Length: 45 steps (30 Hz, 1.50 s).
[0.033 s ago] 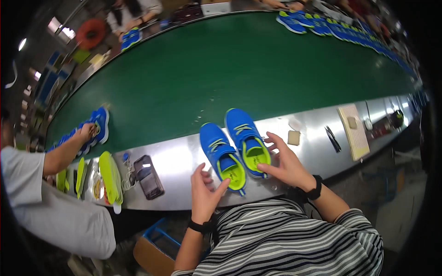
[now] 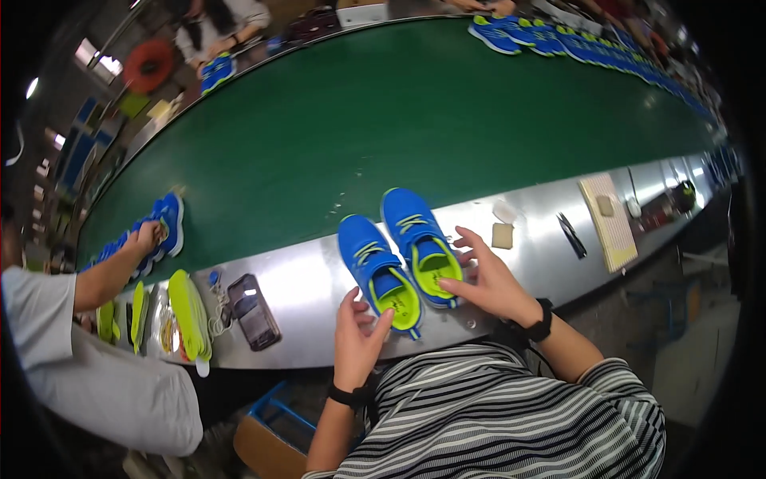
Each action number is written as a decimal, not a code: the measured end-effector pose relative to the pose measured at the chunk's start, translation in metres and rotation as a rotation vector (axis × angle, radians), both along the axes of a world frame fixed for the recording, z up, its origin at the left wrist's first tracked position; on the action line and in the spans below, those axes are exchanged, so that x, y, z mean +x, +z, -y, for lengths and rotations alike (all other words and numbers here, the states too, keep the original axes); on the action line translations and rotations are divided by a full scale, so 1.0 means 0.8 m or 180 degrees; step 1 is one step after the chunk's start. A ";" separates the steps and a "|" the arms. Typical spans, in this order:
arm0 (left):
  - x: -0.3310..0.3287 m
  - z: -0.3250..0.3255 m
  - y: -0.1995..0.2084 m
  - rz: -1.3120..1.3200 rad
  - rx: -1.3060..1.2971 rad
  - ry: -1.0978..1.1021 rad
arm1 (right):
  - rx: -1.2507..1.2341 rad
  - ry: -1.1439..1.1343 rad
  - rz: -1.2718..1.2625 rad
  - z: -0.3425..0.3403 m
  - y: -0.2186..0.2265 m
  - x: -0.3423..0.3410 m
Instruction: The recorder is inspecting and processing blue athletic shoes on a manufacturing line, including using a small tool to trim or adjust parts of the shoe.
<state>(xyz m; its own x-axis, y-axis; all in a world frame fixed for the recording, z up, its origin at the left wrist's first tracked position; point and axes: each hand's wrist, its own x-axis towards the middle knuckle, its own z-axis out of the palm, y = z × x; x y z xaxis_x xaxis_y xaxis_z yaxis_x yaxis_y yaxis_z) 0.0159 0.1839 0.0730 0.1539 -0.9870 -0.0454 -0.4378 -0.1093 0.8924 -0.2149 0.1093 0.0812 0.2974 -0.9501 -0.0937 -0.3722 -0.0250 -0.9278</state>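
Two blue shoes with lime-green linings sit side by side in front of me, toes pointing away, across the seam between green belt and metal ledge. Beside the heel of the left shoe (image 2: 361,238) is my left hand (image 2: 356,343), fingers apart and thumb at the collar. My right hand (image 2: 501,289) is at the heel of the right shoe (image 2: 408,215). Its fingers are spread along the outer side, with the thumb over the collar edge. Whether either thumb presses on its shoe is hard to tell. Neither hand is wrapped round anything.
Left on the metal ledge (image 2: 311,263) lie a phone (image 2: 254,311), a white cord and lime-green insoles (image 2: 188,311). Nippers (image 2: 571,235), a tan block (image 2: 502,235) and a paper pad (image 2: 610,231) lie right. A co-worker's hand (image 2: 149,237) touches blue shoes at left. More shoes line the far belt (image 2: 263,144).
The whole view has shifted slightly. My hands and the two shoes keep about the same places relative to each other.
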 end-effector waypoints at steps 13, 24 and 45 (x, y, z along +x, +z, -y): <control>-0.011 -0.003 -0.043 -0.3395 0.0537 0.0158 | 0.1439 0.0326 0.2416 -0.020 -0.031 -0.013; -0.006 -0.001 0.007 0.0730 -0.2058 0.0405 | -0.1910 -0.0265 0.0861 -0.028 -0.011 -0.019; 0.023 -0.033 -0.014 -0.2447 -0.0559 -0.0343 | 0.1260 0.0061 0.3176 -0.043 -0.003 -0.029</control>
<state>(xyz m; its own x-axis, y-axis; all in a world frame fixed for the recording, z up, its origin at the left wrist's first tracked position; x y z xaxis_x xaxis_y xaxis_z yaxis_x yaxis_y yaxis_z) 0.0346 0.2104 0.0615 0.0458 -0.9973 0.0577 0.3076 0.0690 0.9490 -0.2382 0.1440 0.0785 0.4244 -0.8999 -0.1004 0.5556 0.3464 -0.7558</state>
